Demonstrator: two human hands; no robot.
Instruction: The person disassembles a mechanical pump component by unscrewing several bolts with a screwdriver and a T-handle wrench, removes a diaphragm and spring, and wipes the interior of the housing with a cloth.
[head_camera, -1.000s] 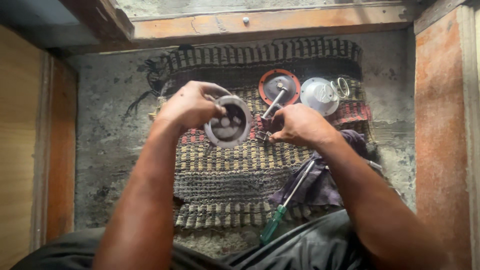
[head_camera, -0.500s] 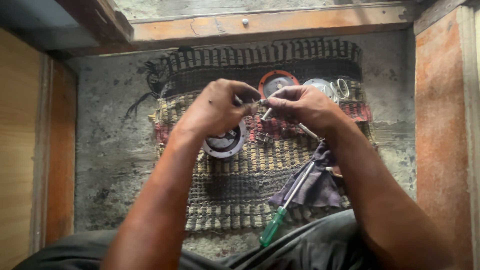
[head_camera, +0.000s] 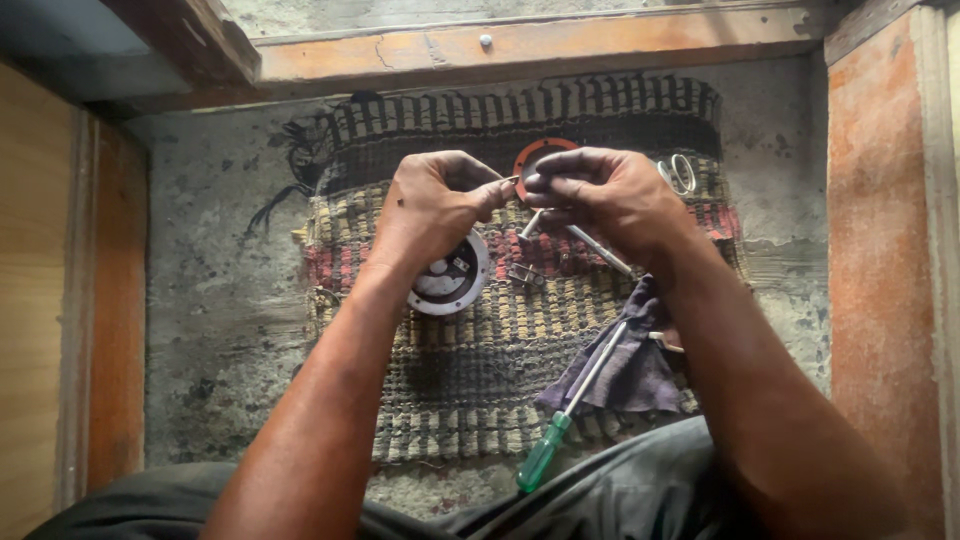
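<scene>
Both hands meet above the mat (head_camera: 480, 400): the left hand (head_camera: 430, 205) and right hand (head_camera: 610, 195) pinch a small metal part (head_camera: 512, 180) between fingertips, though its shape is too small to tell. The round disc (head_camera: 452, 280) lies on the mat just below the left hand. Working low over the mat seems wise, so a dropped piece lands near the screwdriver (head_camera: 570, 410) and cloth (head_camera: 630, 365).

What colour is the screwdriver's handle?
Green, translucent-looking; the screwdriver lies on the mat beside a purple cloth. Head view.
</scene>
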